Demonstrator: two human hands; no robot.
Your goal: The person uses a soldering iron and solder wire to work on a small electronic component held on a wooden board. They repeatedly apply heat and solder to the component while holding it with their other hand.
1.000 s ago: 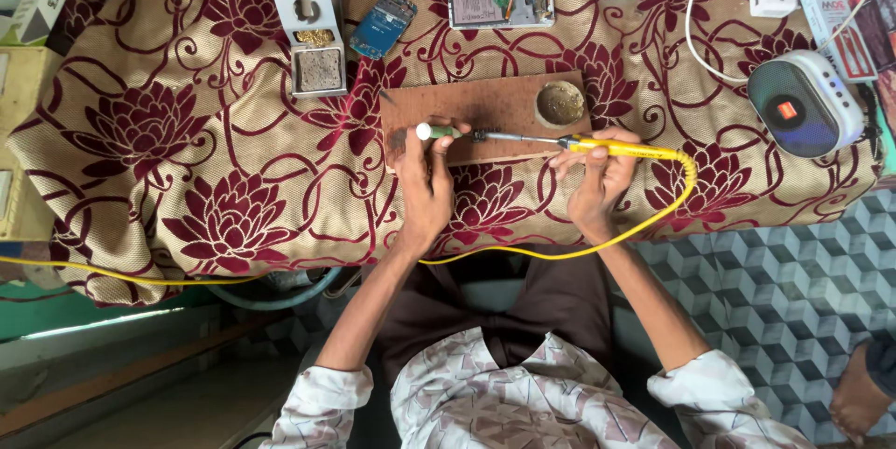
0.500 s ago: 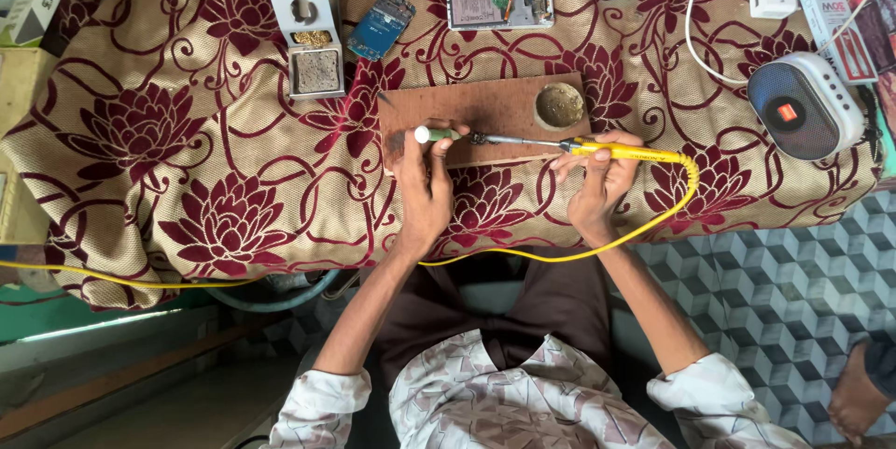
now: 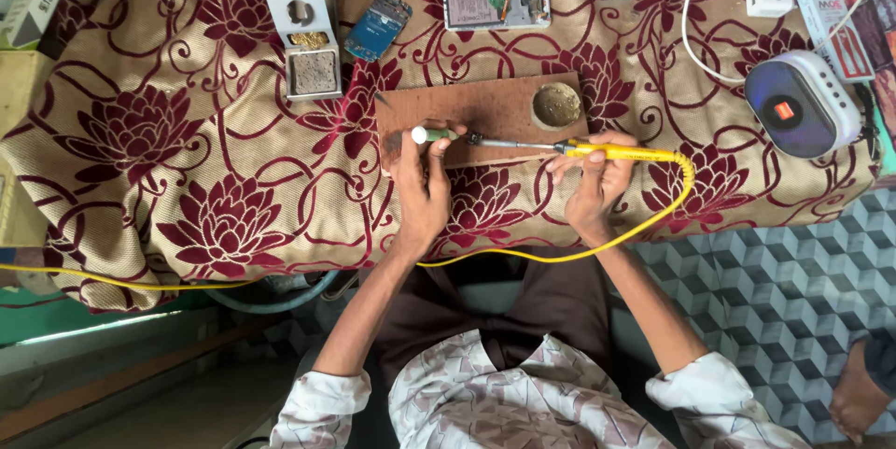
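Two hands meet at the near edge of the brown wooden board (image 3: 485, 118) in the head view, and the step in hand looks like soldering a small part. Your left hand (image 3: 422, 183) pinches a small white-and-green piece (image 3: 431, 135) between fingertips and thumb, holding it down on the board. Your right hand (image 3: 590, 178) is wrapped closed around the yellow handle of the soldering iron (image 3: 607, 150), whose thin metal shaft runs left across the board so that its tip sits just beside the piece; whether tip and piece touch, you cannot tell from here. The next move, as a judgement, calls for a steady tip on the joint and fingers kept clear of the hot shaft.

The piece is tiny, pale at its left end and green toward the right, mostly hidden by your fingers. The iron's yellow cord (image 3: 653, 225) loops off the near side of the table and trails left. A round tin (image 3: 556, 105) sits in the board's far right corner. Farther off on the flowered cloth (image 3: 187, 150) lie an opened phone (image 3: 496, 3), a blue circuit board (image 3: 378, 27) and a grey stand with a sponge pad (image 3: 308, 34). A rounded speaker (image 3: 801, 105) rests at the right.
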